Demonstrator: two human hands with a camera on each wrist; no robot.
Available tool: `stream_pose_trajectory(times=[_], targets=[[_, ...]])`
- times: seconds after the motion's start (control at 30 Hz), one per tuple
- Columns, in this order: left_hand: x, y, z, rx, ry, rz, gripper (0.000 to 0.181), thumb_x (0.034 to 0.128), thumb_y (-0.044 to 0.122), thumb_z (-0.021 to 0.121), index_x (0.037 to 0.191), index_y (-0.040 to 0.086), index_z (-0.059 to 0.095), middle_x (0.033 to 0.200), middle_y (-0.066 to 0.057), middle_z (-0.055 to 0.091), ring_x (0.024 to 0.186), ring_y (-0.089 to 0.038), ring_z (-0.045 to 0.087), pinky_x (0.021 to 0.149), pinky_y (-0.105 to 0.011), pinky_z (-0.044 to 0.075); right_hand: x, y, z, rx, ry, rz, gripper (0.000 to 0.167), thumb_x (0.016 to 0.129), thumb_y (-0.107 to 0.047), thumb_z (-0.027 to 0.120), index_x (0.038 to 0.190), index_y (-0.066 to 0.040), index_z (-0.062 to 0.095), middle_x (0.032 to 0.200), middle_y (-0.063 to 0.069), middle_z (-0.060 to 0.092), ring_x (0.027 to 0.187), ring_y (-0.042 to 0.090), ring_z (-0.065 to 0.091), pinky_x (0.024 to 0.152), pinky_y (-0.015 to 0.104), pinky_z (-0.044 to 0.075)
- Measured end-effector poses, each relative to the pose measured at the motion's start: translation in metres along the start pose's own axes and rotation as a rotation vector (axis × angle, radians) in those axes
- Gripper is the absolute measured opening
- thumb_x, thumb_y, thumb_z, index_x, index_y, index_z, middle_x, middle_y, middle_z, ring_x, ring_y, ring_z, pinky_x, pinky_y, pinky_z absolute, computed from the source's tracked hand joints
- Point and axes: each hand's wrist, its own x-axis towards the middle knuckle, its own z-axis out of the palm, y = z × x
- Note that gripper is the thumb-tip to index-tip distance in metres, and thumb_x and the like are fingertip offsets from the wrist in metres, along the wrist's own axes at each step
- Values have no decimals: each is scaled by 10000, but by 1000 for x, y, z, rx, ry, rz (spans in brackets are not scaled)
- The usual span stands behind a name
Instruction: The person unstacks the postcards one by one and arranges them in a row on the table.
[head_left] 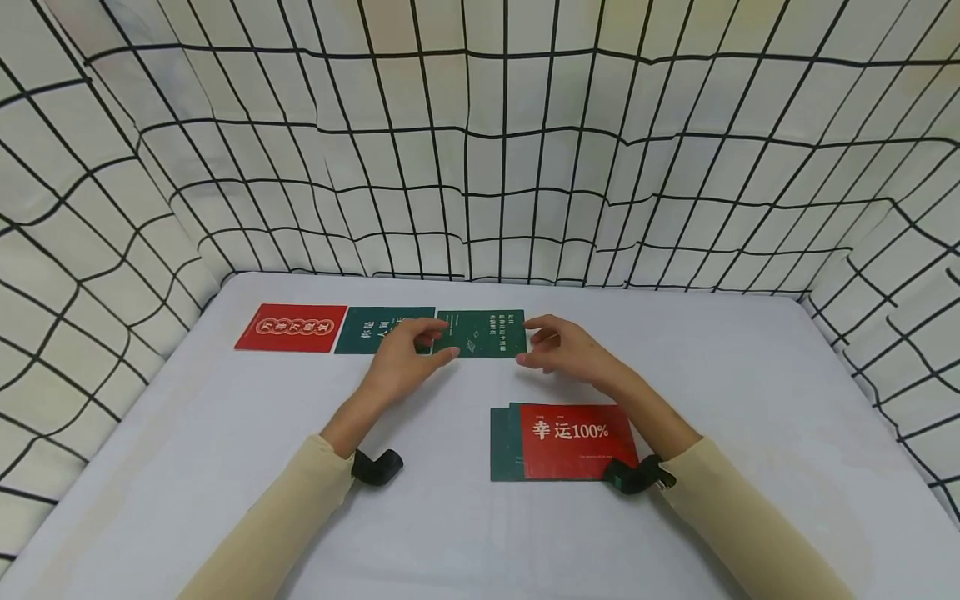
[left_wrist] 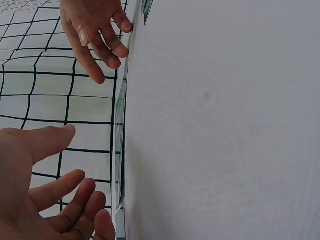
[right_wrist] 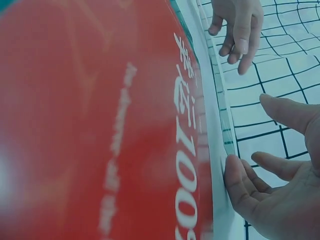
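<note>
A dark green card [head_left: 482, 334] with white vertical writing lies flat at the far side of the table, at the right end of a row. My left hand [head_left: 405, 354] is at its left edge, thumb and fingers apart, partly covering the neighbouring green card [head_left: 364, 331]. At the other edge is my right hand [head_left: 566, 350], its fingers loosely bent and thumb near the lower corner. Both wrist views show the left hand [left_wrist: 45, 185] and right hand [right_wrist: 280, 190] with nothing pinched between thumb and fingers. Whether the fingertips touch the card is unclear.
A red card [head_left: 290, 327] forms the row's left end. Nearer, below the right forearm, another red card [head_left: 577, 437] overlaps green cards [head_left: 505, 454]. White cloth covers the table [head_left: 442, 533]. Behind and at both sides stands a black grid net [head_left: 506, 133] over white sheeting.
</note>
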Motion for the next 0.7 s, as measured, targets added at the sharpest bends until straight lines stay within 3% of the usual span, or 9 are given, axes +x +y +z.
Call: stream_pose_trajectory(times=[0.13, 0.33, 0.7], targets=[[-1, 2, 3, -18, -41, 60, 494, 951, 298, 770, 1390, 108, 646, 1291, -117, 657, 1223, -302, 612, 970, -477, 550, -8, 4, -4, -12, -15, -22, 696, 912, -332, 786, 1507, -96, 513, 1362, 165, 614, 1151, 284, 642, 845, 326, 617], [-6, 9, 9, -25, -108, 154, 429, 937, 264, 786, 1329, 117, 690, 1281, -81, 667, 1178, -257, 624, 907, -371, 553, -20, 9, -10, -37, -37, -40, 660, 914, -334, 782, 1477, -87, 543, 1352, 158, 630, 1187, 294, 630, 870, 353, 629], [-17, 24, 26, -19, -253, 249, 391, 911, 274, 813, 1276, 171, 716, 1197, -14, 696, 1095, -185, 632, 821, -262, 535, -44, 17, -17, -128, -54, -89, 639, 877, -323, 805, 1437, -109, 585, 1336, 121, 654, 1189, 264, 628, 924, 384, 624]])
